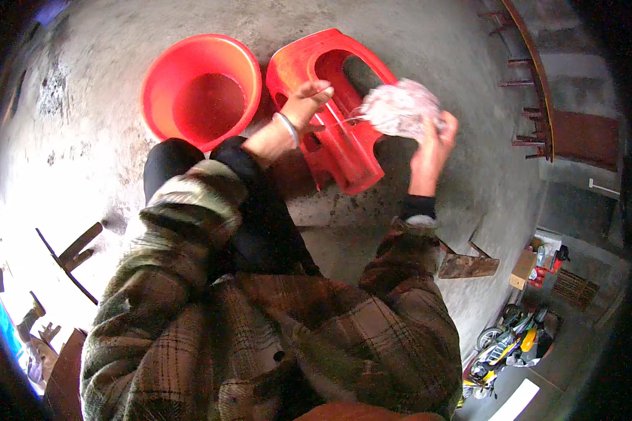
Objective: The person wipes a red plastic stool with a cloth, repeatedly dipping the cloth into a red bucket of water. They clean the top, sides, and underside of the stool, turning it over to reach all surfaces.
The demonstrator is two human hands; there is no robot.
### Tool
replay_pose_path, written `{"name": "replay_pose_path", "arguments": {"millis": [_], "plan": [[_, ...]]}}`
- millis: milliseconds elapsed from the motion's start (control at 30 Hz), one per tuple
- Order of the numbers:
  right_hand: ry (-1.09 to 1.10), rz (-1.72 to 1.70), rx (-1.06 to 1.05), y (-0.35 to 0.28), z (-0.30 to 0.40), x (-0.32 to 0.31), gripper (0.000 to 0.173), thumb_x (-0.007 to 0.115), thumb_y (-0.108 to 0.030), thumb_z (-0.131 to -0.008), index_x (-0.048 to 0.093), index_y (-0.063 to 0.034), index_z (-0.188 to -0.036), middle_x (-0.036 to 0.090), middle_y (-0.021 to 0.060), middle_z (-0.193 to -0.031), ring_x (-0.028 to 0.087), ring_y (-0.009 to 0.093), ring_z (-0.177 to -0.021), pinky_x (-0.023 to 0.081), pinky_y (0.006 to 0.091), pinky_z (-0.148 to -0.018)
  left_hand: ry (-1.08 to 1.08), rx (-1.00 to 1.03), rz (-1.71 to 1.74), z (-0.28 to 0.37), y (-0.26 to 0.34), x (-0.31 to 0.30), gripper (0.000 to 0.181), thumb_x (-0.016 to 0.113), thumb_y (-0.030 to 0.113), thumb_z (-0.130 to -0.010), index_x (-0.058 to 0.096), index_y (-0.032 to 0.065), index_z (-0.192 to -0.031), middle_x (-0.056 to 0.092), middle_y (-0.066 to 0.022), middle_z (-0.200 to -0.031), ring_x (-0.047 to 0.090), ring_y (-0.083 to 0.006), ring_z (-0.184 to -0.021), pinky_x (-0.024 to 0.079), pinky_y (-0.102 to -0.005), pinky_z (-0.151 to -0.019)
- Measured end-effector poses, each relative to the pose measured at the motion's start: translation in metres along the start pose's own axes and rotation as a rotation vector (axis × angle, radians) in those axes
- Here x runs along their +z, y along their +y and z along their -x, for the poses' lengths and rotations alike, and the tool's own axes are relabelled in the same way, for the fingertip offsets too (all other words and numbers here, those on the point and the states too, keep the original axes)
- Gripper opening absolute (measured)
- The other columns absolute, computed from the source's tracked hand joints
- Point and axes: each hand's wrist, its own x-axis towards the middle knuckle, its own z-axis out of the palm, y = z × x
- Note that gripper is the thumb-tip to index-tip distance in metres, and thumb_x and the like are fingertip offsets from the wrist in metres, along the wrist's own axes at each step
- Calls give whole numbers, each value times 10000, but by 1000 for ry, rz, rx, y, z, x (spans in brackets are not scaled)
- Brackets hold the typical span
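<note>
In my right hand [433,150] is a pale pinkish-white bundle [403,108] with loose strands, blurred by motion; it could be cloth or thread. A thin strand runs from it towards my left hand [303,108], which is over the near left side of a red plastic stool [355,160]. Blur hides whether my left fingers grip that strand. The stool lies tipped over on the concrete floor, with its large oval opening facing up. Left of it stands a red plastic basin [155,100], its bottom darker; whether it holds liquid is unclear.
My knees [174,158] are close to the basin. A low wooden bench [468,266] stands right of my right arm, another wooden piece [79,247] at left. Further right are a wooden table [537,79], a cardboard box [522,268] and a yellow-and-black motorcycle [505,347].
</note>
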Motion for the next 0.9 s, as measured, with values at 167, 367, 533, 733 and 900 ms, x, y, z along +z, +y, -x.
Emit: {"name": "replay_pose_path", "arguments": {"millis": [167,367,533,733,900], "plan": [[221,224,-143,-39,-15,-24,327,672,-82,-824,531,-28,-1114,559,76,-1027,534,188,-962,459,317,-815,454,-252,-135,-99,-175,-32,780,682,524,-771,385,106,-1359,430,-137,-1364,400,-366,-1218,400,-606,-869],[-71,819,-445,-2,8,-21,354,634,-70,-775,612,-127,-1124,543,144,-1057,543,318,-983,438,406,-879,483,-190,5,-126,-243,-19,837,695,527,-747,386,28,-1343,468,-150,-1315,475,-346,-1135,392,-502,-899],[-547,937,-371,43,67,35,489,674,-172,-764,546,-205,-1234,493,108,-1227,484,366,-1107,418,475,-924,436,-123,84,-109,-227,-15,836,735,479,-720,400,-6,-1314,503,-169,-1273,514,-326,-1103,424,-463,-886],[-615,1280,-377,37,87,40,644,755,-288,-701,503,-275,-1293,338,82,-1427,383,410,-1208,390,582,-926,387,-5,220,-104,-201,-20,838,783,423,-688,418,-46,-1278,546,-192,-1222,560,-303,-1064,463,-415,-870],[-758,1222,-504,51,71,33,521,734,-228,-695,573,-234,-1190,433,104,-1290,466,374,-1109,504,466,-810,389,4,210,-109,-192,-18,786,805,375,-684,453,-63,-1233,588,-192,-1157,601,-277,-1008,498,-378,-840]]}}
